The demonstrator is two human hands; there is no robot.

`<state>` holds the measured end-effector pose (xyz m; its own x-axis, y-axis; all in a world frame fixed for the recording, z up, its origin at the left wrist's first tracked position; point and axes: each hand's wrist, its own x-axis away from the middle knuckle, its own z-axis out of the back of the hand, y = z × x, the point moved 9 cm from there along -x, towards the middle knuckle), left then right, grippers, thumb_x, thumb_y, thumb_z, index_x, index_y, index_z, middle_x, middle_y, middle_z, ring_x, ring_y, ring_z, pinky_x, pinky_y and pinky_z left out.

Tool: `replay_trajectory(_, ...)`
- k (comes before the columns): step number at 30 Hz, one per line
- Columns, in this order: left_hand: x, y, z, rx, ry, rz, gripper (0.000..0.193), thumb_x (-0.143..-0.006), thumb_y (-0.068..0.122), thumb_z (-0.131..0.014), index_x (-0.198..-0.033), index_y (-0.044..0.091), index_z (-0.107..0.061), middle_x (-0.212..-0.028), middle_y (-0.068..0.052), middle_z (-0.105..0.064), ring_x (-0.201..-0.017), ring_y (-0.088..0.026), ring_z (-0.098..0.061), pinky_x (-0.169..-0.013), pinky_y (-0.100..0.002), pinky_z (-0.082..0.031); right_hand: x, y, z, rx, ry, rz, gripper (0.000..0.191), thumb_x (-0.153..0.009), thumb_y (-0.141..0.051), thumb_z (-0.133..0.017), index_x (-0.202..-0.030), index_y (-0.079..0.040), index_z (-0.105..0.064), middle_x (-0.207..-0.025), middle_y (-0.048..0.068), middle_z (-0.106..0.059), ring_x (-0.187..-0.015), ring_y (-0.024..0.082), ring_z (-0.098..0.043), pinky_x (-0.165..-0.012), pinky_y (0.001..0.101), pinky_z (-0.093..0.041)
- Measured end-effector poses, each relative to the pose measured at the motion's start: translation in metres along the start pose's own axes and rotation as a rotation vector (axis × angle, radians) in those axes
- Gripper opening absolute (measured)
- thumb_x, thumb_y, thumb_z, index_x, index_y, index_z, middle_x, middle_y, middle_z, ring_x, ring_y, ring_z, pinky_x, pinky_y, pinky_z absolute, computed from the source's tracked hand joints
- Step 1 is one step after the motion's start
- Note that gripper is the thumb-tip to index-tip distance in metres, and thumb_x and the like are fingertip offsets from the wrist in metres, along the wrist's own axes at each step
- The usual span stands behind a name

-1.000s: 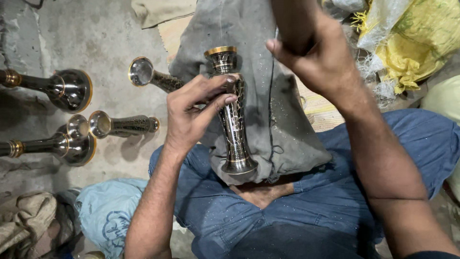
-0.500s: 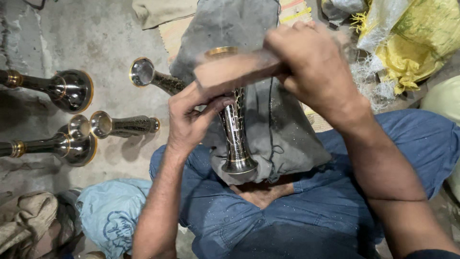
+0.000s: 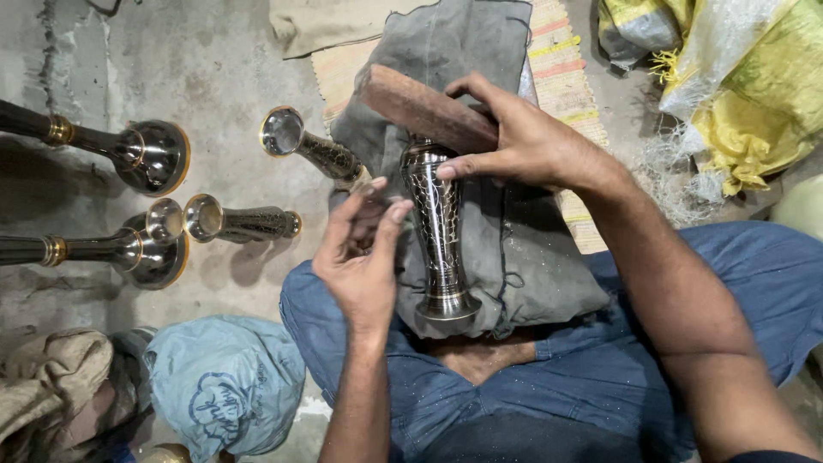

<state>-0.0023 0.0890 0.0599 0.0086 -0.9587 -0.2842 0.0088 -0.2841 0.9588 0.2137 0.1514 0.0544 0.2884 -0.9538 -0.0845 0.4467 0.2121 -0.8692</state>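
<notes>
Here, an engraved metal vase (image 3: 439, 225), dark with silvery line patterns, stands upright on a grey cloth (image 3: 514, 249) spread over the lap of a seated person in blue trousers (image 3: 600, 377); its flared foot sits at the near edge of the cloth. The right hand (image 3: 527, 141) grips a reddish-brown wooden block (image 3: 426, 108), fingers curled around its end, and the block lies across the vase's top, touching the rim. The left hand (image 3: 364, 257) hovers just left of the vase at mid-height, fingers loosely spread and holding nothing; whether the fingertips touch the vase's side cannot be told. Left of the vase, on the concrete floor (image 3: 206, 77), more metalwork lies on its side: a short engraved piece with a round mirror-bright mouth (image 3: 310, 147) closest, another with a brass-rimmed mouth (image 3: 236, 220) below it, and two longer trumpet-shaped stems with brass bands (image 3: 129, 154) farther left. A pale blue cloth bag (image 3: 223, 386) sits below-left of the vase, and yellow woven sacks (image 3: 754, 77) lie far to its upper right.
</notes>
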Motion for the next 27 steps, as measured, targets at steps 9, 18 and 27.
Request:
replay_trajectory(9, -0.007, 0.032, -0.039, -0.236, -0.21, -0.18, 0.033, -0.095, -0.005, -0.076, -0.126, -0.003, -0.068, -0.116, -0.012, -0.073, -0.102, -0.016, -0.076, -0.089, -0.028, -0.065, 0.02, -0.01, 0.009, 0.166, 0.108, -0.097, 0.081, -0.085, -0.041, -0.083, -0.15, -0.018, -0.042, -0.124, 0.018, -0.068, -0.116, 0.033, -0.068, -0.094, 0.0468, -0.055)
replay_trajectory(18, -0.01, 0.038, -0.036, -0.383, -0.225, -0.291, 0.026, -0.093, -0.001, -0.082, -0.116, -0.001, -0.07, -0.104, -0.009, -0.077, -0.093, -0.014, -0.077, -0.083, -0.026, -0.061, 0.081, -0.113, 0.056, 0.938, 0.518, 0.357, 0.047, -0.078, -0.013, -0.084, -0.123, -0.012, -0.07, -0.099, 0.007, -0.067, -0.098, 0.025, -0.062, -0.085, 0.0437, -0.045)
replay_trajectory(27, -0.011, 0.041, -0.039, -0.351, -0.253, -0.266, 0.031, -0.095, -0.004, -0.077, -0.124, -0.003, -0.068, -0.111, -0.011, -0.076, -0.099, -0.016, -0.077, -0.087, -0.027, -0.063, 0.065, -0.086, 0.079, 0.284, 0.459, 0.043, 0.039, -0.085, -0.03, -0.08, -0.118, -0.017, -0.064, -0.097, -0.007, -0.068, -0.093, 0.013, -0.069, -0.086, 0.0349, -0.053)
